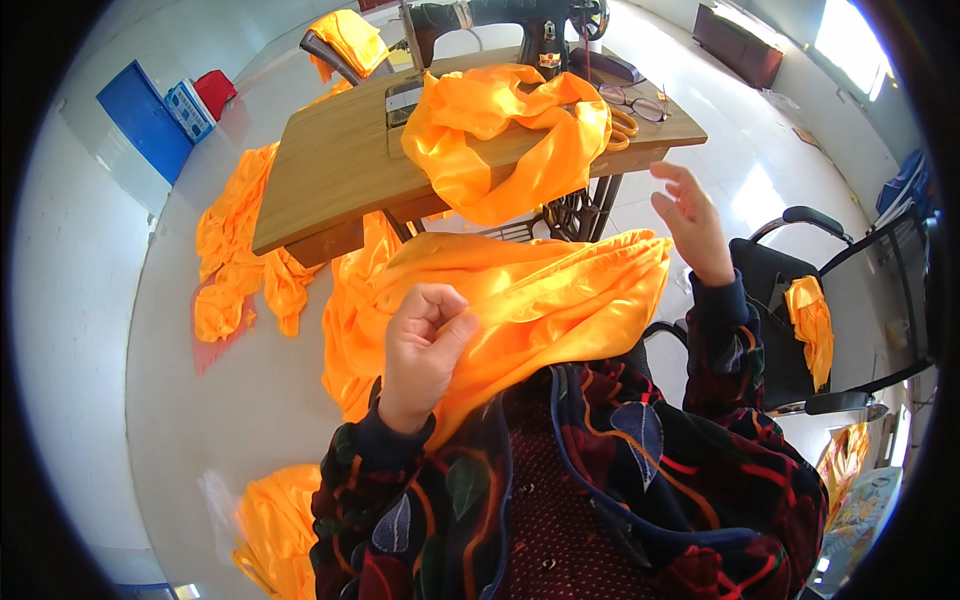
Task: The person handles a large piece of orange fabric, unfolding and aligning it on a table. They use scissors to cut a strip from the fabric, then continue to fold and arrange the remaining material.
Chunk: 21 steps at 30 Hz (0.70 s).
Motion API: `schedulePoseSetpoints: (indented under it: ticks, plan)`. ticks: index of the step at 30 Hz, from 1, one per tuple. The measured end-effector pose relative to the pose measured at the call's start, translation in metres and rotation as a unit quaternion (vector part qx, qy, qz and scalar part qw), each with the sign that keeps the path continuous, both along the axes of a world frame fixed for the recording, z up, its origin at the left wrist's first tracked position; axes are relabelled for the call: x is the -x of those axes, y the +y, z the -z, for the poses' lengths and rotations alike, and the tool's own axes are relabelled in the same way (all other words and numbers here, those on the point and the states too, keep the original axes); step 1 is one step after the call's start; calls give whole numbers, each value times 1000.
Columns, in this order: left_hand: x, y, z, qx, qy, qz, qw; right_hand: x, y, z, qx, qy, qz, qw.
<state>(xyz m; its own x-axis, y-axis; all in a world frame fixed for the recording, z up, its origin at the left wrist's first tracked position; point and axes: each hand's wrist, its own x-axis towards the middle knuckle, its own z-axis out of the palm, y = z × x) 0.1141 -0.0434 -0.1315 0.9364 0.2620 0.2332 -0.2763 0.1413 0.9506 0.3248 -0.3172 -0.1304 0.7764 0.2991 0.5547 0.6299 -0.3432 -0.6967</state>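
Shiny orange satin cloth (560, 310) lies gathered over my lap. My left hand (428, 345) is closed in a pinch at the left end of a long fold in this cloth, thumb against the curled index finger. To the right of the cloth, my right hand (692, 222) is raised with its fingers apart and slightly bent, holding nothing. It is near the right front corner of the wooden sewing table (330, 170). A looped heap of the same orange satin (455, 155) rests on the tabletop and hangs over its front edge.
A black sewing machine (490, 18) stands at the table's back. Orange-handled scissors (622, 130) and eyeglasses (645, 105) lie right of the heap. More orange cloth (240, 220) spreads on the floor at left. A black chair (775, 285) stands at right.
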Motion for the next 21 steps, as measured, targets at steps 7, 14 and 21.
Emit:
schedulePoseSetpoints:
  ticks: [7, 14, 21]
  plan:
    - [4, -5, 2, -76, 5, -1, 997, 101, 55, -42, -7, 214, -366, 906]
    - [6, -5, 3, -134, 10, 9, 991, 106, 89, -14, 84, 152, -324, 930]
    - [11, -5, 3, -292, 0, -29, 956, 102, 91, 13, 49, 83, -258, 961]
